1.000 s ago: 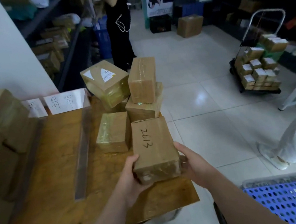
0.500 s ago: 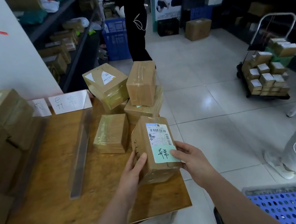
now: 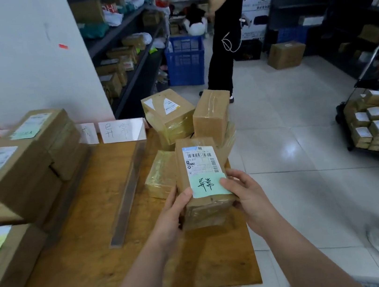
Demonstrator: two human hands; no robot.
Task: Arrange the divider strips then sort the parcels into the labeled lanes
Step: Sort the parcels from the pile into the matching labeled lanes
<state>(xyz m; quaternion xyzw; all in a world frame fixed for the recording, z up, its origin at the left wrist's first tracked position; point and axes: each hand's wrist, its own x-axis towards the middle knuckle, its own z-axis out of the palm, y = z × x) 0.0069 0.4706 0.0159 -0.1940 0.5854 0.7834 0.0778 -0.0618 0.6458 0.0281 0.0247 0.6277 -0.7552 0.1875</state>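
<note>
I hold a brown taped parcel above the right part of the wooden table. My left hand grips its left side and my right hand its right side. Its top face points at me, with a barcode label and a green handwritten note. A clear divider strip lies lengthwise on the table, left of the parcel. Behind it stands a white lane label with handwriting, and a second label to its left. Several unsorted parcels are piled at the table's far right.
Large labelled boxes are stacked along the table's left side. A person in black stands beyond the table by a blue crate. A trolley loaded with small boxes stands on the tiled floor at right. Shelving lines the back and left.
I have lifted the parcel off the table and turned it over, so the side with "2613" gave way to the labelled face. My view has shifted left and up.
</note>
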